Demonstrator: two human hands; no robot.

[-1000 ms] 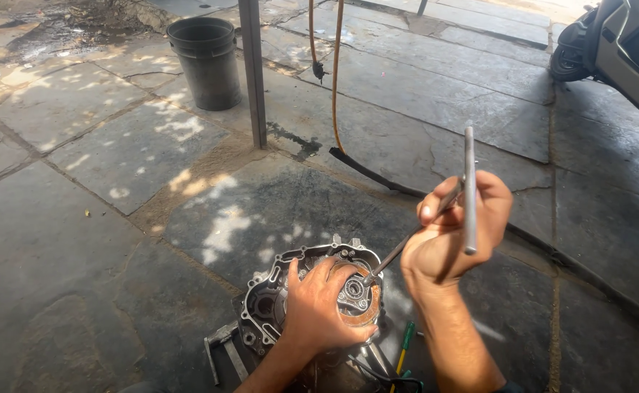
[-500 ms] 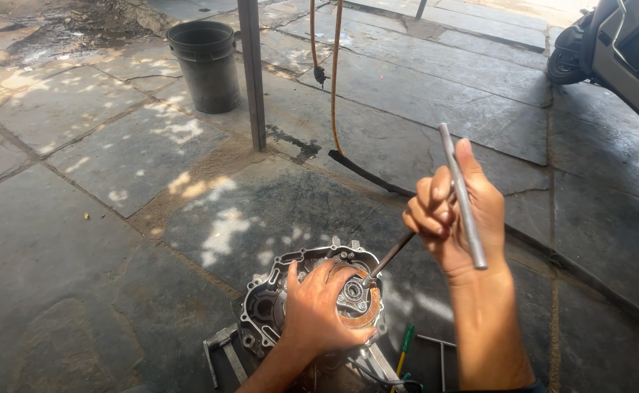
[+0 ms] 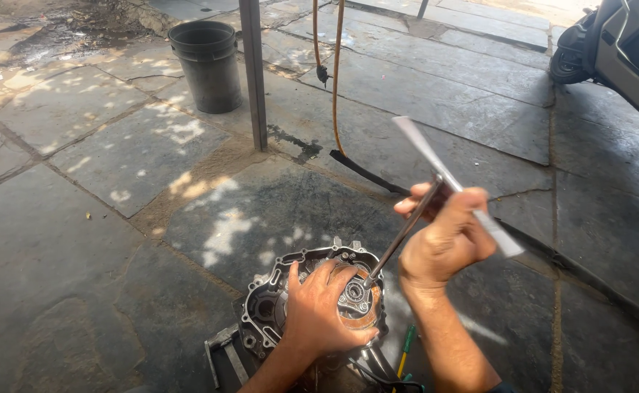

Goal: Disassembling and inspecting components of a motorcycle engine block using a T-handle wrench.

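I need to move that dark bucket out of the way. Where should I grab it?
Probably the open top rim of the bucket, reached from above: it stands upright beside the metal post, and no handle shows. Come from its left, away from the post.

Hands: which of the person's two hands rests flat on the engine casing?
The left hand, palm down on the engine casing; the right hand is raised, gripping a T-handled wrench.

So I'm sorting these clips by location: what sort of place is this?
Probably an open-air repair spot for motorbikes or scooters. An engine casing lies on a stone-slab floor, the right hand turns a T-handle wrench into it, and part of a scooter stands nearby.
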